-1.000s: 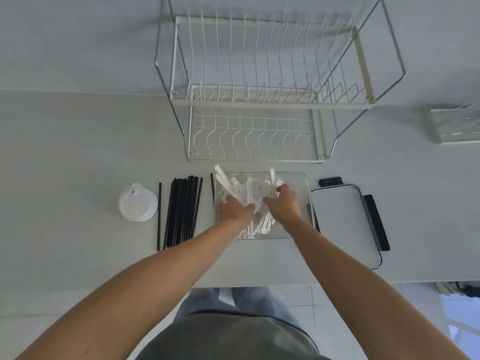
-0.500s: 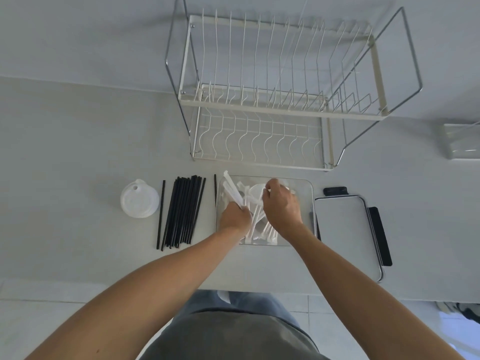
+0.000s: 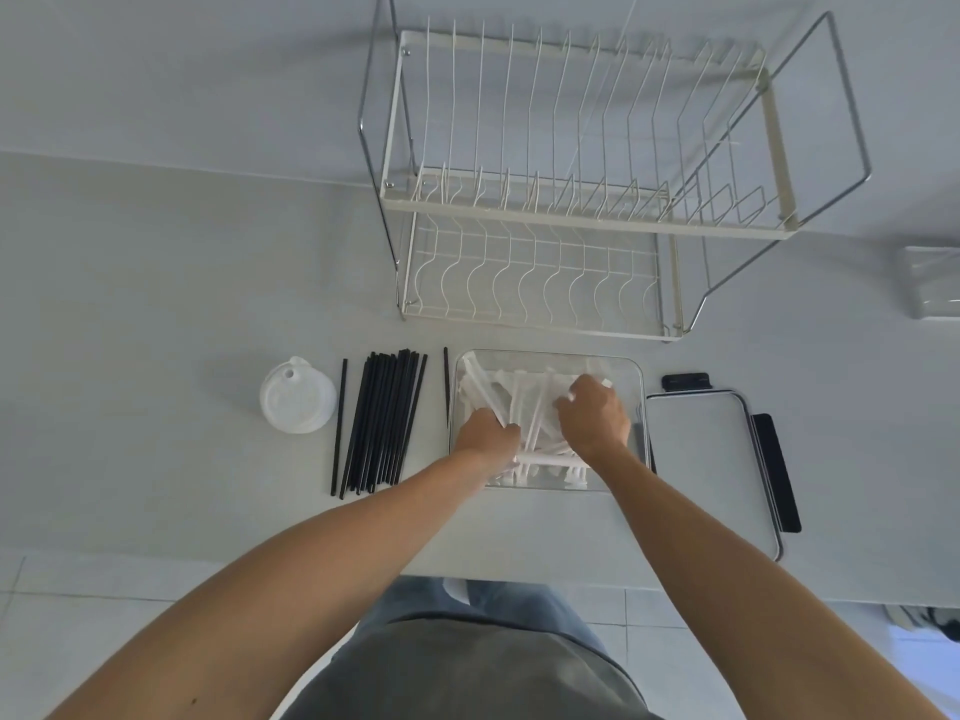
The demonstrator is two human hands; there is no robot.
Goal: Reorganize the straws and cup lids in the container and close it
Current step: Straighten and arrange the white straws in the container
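A clear square container (image 3: 631, 368) sits on the counter, filled with white wrapped straws (image 3: 535, 407). Both my hands are inside it. My left hand (image 3: 488, 436) grips a bundle of white straws at the container's left side. My right hand (image 3: 592, 415) has its fingers curled down on white straws near the far right. A stack of translucent cup lids (image 3: 297, 394) lies to the left, and a row of black straws (image 3: 382, 420) lies between the lids and the container. The container's lid (image 3: 709, 459), with black clips, lies flat to the right.
A two-tier wire dish rack (image 3: 571, 200) stands right behind the container. A pale box (image 3: 932, 283) sits at the far right edge. The counter's front edge runs just below the container, with tiled floor beyond.
The right hand moved from the container's middle toward its far right corner. The left hand lowered its bundle of white straws deeper in. The view shifted slightly.
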